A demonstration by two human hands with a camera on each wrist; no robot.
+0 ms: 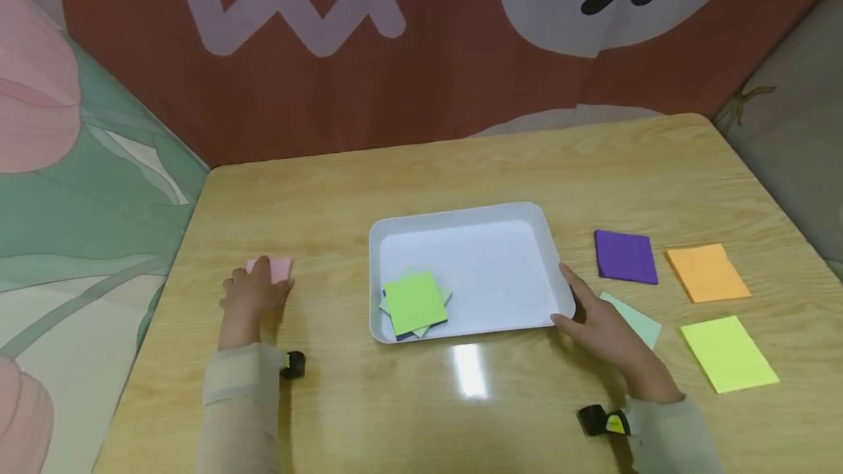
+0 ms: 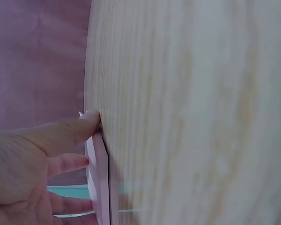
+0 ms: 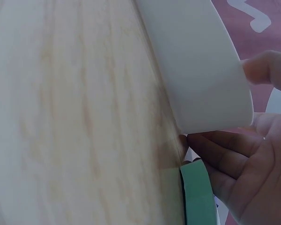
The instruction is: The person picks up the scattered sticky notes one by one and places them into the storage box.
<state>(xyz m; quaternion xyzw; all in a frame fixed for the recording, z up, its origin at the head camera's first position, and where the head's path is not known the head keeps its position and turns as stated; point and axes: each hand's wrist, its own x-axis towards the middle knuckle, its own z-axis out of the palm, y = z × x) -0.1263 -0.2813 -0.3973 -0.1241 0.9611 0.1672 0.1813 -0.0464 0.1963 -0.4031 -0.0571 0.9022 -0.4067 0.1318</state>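
Observation:
My left hand (image 1: 253, 292) lies over a pink sticky note pad (image 1: 280, 269) on the table's left side. Its thumb is at the pad's near right edge, with the other fingers across the pad (image 2: 99, 176); the hand covers part of it. My right hand (image 1: 609, 328) grips the right front corner of a white tray (image 1: 461, 216), thumb at the rim and fingers against the outer wall (image 3: 201, 70). In the tray's left part sits a stack with a green pad (image 1: 415, 303) on top, and mint and dark purple corners poking out beneath.
Right of the tray lie a purple pad (image 1: 626, 257), an orange pad (image 1: 707, 273) and a yellow-green pad (image 1: 729, 354). A mint pad (image 1: 635, 320) is partly behind my right hand. Fabric walls (image 1: 329, 108) border the table's back and sides.

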